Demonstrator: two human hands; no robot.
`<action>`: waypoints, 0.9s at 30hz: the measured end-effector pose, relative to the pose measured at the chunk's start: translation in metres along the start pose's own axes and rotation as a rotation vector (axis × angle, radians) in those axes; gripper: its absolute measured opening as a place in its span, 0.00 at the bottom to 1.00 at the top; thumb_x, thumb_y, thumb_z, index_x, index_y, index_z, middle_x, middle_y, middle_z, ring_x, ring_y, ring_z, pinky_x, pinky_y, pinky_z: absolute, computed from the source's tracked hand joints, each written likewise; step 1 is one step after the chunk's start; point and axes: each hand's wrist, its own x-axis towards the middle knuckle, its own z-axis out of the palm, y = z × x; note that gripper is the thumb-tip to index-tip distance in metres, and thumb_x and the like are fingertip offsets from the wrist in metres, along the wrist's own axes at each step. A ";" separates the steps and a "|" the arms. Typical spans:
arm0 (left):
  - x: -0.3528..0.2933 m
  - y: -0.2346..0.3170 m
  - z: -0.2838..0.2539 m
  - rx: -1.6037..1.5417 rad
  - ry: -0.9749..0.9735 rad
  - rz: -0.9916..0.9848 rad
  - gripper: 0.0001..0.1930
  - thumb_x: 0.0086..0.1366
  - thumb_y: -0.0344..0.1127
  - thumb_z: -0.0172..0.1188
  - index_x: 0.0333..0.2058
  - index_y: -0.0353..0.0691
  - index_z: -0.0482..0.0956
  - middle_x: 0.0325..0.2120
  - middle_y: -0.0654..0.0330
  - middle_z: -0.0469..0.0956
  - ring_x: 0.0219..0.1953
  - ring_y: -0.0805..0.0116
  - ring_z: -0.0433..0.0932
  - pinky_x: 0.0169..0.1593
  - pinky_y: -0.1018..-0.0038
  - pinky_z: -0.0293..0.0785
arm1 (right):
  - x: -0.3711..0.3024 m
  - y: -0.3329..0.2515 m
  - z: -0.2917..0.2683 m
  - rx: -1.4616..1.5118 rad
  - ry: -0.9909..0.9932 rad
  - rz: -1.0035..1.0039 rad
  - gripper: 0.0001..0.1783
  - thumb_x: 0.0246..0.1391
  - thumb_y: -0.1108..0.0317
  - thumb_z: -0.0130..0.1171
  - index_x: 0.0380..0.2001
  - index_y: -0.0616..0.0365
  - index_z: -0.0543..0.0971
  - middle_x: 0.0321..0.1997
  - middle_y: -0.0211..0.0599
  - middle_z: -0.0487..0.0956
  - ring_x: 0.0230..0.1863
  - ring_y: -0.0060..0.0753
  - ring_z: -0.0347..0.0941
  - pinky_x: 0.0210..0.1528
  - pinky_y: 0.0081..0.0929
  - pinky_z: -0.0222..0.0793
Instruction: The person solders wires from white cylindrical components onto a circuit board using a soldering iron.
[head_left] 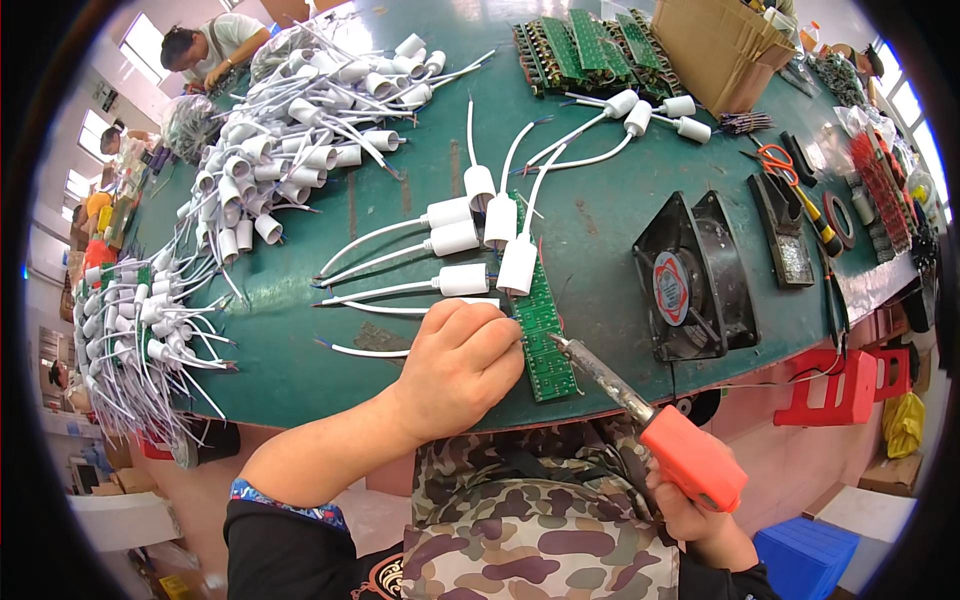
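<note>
My left hand [462, 362] is closed at the left edge of a long green circuit board [550, 360]. A white cable [368, 351] runs out from under it on the left, and the white cap at its end is mostly hidden in my fingers. Wrapped round the red handle of a soldering gun [692, 458], my right hand [690, 515] keeps its metal tip at the board's right edge, near my left fingertips. Several white plastic caps with cables, such as this cap [462, 279], lie along the board's left side and far end.
A large pile of white wired caps [290, 140] covers the far left. Bundled board assemblies [150, 320] sit nearer. To the right stand a black fan [695, 280], a black box [782, 230], pliers and a screwdriver. A cardboard box [720, 50] and stacked boards [590, 50] lie beyond.
</note>
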 end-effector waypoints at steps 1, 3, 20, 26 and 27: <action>0.001 0.000 0.000 -0.001 0.000 0.004 0.10 0.48 0.28 0.65 0.32 0.37 0.82 0.38 0.61 0.77 0.42 0.61 0.77 0.46 0.63 0.70 | -0.001 0.000 -0.001 -0.001 0.004 0.000 0.25 0.51 0.69 0.70 0.52 0.65 0.78 0.50 0.51 0.82 0.41 0.52 0.81 0.40 0.39 0.78; 0.001 0.000 0.000 -0.001 0.000 -0.001 0.10 0.47 0.28 0.65 0.32 0.37 0.82 0.38 0.61 0.77 0.42 0.61 0.77 0.46 0.63 0.70 | -0.002 0.000 -0.002 -0.009 0.026 0.012 0.22 0.52 0.68 0.70 0.51 0.64 0.80 0.50 0.50 0.81 0.46 0.53 0.80 0.43 0.40 0.78; -0.006 0.011 -0.019 0.059 -0.058 -0.105 0.23 0.49 0.28 0.72 0.45 0.37 0.79 0.43 0.57 0.77 0.44 0.54 0.77 0.48 0.58 0.70 | 0.004 -0.006 -0.007 0.016 0.060 -0.098 0.18 0.49 0.70 0.68 0.46 0.62 0.83 0.49 0.48 0.81 0.45 0.48 0.81 0.46 0.42 0.80; -0.019 -0.005 -0.034 0.064 -0.171 -0.153 0.26 0.48 0.28 0.73 0.49 0.35 0.78 0.45 0.53 0.79 0.43 0.52 0.79 0.46 0.59 0.73 | 0.004 -0.010 -0.011 0.108 0.118 -0.002 0.12 0.49 0.70 0.67 0.38 0.61 0.84 0.38 0.39 0.84 0.36 0.44 0.82 0.38 0.39 0.80; -0.013 -0.004 -0.039 0.074 -0.236 -0.146 0.24 0.50 0.28 0.72 0.48 0.35 0.78 0.43 0.54 0.78 0.41 0.54 0.78 0.44 0.60 0.74 | 0.006 -0.011 -0.011 0.171 0.106 0.048 0.10 0.49 0.69 0.67 0.35 0.60 0.84 0.33 0.36 0.84 0.34 0.43 0.82 0.35 0.37 0.79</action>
